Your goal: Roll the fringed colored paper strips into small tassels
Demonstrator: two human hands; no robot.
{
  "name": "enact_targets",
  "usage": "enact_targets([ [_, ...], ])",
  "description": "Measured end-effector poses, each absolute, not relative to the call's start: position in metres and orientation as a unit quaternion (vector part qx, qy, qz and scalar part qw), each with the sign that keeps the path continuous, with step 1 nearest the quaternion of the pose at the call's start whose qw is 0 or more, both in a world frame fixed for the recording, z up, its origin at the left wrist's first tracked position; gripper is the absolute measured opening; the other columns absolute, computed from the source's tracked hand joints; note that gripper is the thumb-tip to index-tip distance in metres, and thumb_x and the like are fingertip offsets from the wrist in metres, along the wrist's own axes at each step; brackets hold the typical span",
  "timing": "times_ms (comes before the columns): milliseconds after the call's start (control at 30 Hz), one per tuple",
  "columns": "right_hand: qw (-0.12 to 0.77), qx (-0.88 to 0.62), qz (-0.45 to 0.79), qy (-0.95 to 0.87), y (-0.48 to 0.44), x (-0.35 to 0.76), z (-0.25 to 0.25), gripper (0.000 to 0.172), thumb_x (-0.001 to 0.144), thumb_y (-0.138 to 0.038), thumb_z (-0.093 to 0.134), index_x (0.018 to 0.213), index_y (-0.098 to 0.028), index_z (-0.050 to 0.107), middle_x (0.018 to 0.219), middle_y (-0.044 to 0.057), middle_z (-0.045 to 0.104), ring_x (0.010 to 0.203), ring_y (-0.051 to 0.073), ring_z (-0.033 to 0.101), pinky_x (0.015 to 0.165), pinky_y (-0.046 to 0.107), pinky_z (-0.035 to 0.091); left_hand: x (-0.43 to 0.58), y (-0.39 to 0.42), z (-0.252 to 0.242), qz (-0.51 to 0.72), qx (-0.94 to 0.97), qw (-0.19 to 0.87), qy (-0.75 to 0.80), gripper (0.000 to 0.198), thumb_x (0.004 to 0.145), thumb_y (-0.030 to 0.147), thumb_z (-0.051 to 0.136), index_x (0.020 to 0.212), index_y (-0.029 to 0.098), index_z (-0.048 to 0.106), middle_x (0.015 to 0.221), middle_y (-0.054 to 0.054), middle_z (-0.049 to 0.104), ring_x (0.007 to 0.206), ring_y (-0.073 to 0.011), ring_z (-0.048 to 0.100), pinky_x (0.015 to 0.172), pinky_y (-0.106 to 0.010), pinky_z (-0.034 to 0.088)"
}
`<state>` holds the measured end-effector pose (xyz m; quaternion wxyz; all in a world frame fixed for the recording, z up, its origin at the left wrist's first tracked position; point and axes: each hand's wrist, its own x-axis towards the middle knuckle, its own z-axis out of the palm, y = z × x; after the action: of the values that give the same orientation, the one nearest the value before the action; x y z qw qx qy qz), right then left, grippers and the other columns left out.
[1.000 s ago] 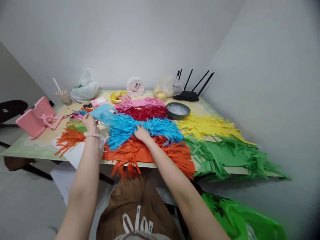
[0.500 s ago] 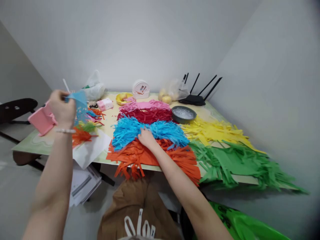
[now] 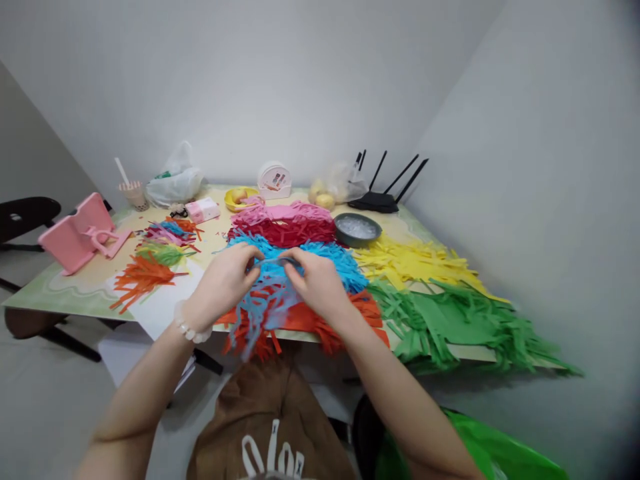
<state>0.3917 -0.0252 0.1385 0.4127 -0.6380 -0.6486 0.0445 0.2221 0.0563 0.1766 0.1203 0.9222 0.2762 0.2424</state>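
Pinching a blue fringed strip (image 3: 267, 303) by its top edge, with left hand (image 3: 225, 281) and right hand (image 3: 319, 283) close together, fingers of both clamped on the paper. Dangling from that grip toward the near side, over orange fringe (image 3: 363, 310) at the near table (image 3: 75, 290) edge. Just beyond the knuckles, more blue fringe (image 3: 333, 257); to the right, green fringe (image 3: 450, 313); farther off, a grey bowl (image 3: 357, 229).
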Motion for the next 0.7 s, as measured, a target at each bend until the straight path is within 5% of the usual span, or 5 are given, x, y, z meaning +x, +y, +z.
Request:
enact_targets([
  [233,0.394,-0.599,0.133,-0.684,-0.055,0.429,0.180,0.012,0.087,-0.026,0.058,0.092,-0.019,0.065,0.081,0.002,0.070,0.070,0.016,0.061,0.064,0.025,0.042,0.219,0.063,0.179,0.207,0.893,0.344,0.202,0.022,0.094,0.034,0.051,0.085,0.017,0.061,0.079,0.000,0.064,0.071,-0.0145,0.058,0.064,-0.024,0.045],
  [367,0.368,-0.598,0.158,-0.694,-0.059,0.439,0.181,0.012,0.088,-0.027,0.057,0.084,-0.018,0.064,0.074,0.001,0.066,0.066,0.015,0.058,0.063,0.025,0.041,0.220,0.063,0.175,0.243,0.874,0.356,0.226,0.022,0.094,0.038,0.051,0.089,0.017,0.058,0.074,0.002,0.058,0.061,-0.0112,0.049,0.054,-0.021,0.040],
  [567,0.512,-0.527,0.208,-0.646,-0.063,0.445,0.167,0.024,0.082,-0.017,0.058,0.099,-0.021,0.073,0.095,0.003,0.074,0.085,0.018,0.065,0.072,0.028,0.048,0.214,0.068,0.167,0.285,0.827,0.446,0.188,0.025,0.085,0.019,0.061,0.108,0.019,0.071,0.102,-0.005,0.069,0.083,-0.0159,0.060,0.064,-0.021,0.045],
  [700,0.564,-0.469,0.248,-0.633,-0.064,0.449,0.159,0.031,0.074,-0.006,0.054,0.081,-0.024,0.078,0.083,0.001,0.072,0.078,0.017,0.065,0.069,0.027,0.048,0.205,0.073,0.162,0.270,0.821,0.484,0.137,0.031,0.078,0.007,0.056,0.094,0.019,0.079,0.096,-0.007,0.069,0.088,-0.0184,0.061,0.073,-0.026,0.047],
])
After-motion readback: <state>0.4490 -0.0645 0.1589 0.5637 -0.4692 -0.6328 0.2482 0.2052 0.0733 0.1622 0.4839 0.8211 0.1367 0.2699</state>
